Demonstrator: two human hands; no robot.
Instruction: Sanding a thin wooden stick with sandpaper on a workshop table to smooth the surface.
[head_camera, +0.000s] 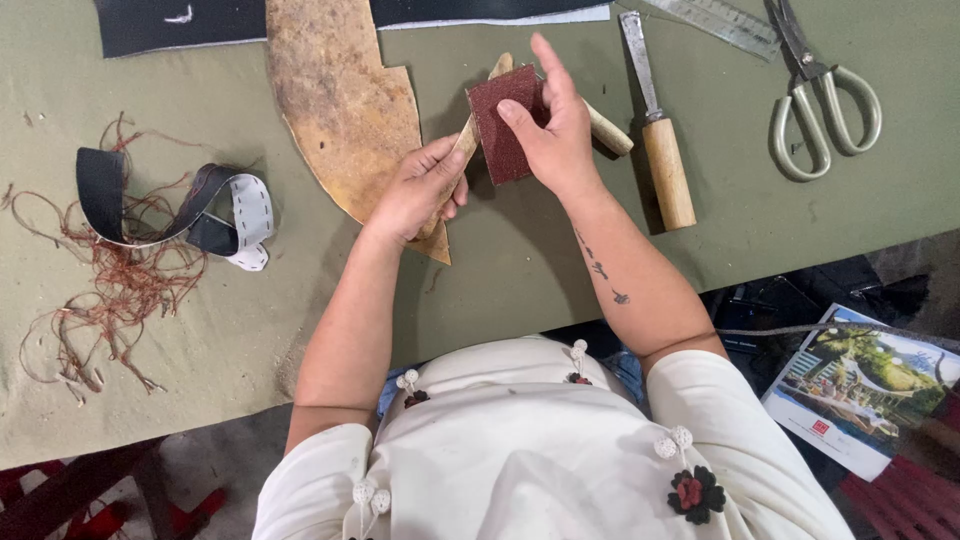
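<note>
**Both hands on a wooden strip, sandpaper pressed to it**

Left hand (420, 190): closed around a slim, pale wooden strip (470, 130), gripping it low down, fingers wrapped, thumb on top. The strip runs up and away from this hand, slanting toward the right hand; its pointed lower end sticks out below the fist.

Right hand (555, 130): holds a dark red rectangle of sandpaper (503, 125) flat against the strip. Index finger is stretched out straight past the paper's far edge; thumb lies on the paper's face. The paper sits between the two hands, touching both the strip and the right palm.

Just right of the right hand, partly hidden under it: a light wooden handle (610, 130), end poking out. What it belongs to cannot be told.

Further right: a knife with a flat metal blade and a round wooden handle (660, 150), lying upright on the table. Beyond that, well apart, a pair of large scissors (820, 100) and a metal ruler (720, 20) at the far edge.

Under and left of the left hand: a curved piece of tan leather (340, 100), the strip's tip resting over it.

Well left of the left hand: a looped black strap with a white stitched lining (200, 210), lying among a tangle of reddish-brown thread (120, 290).

All on an olive-green table cover (500, 270).
</note>
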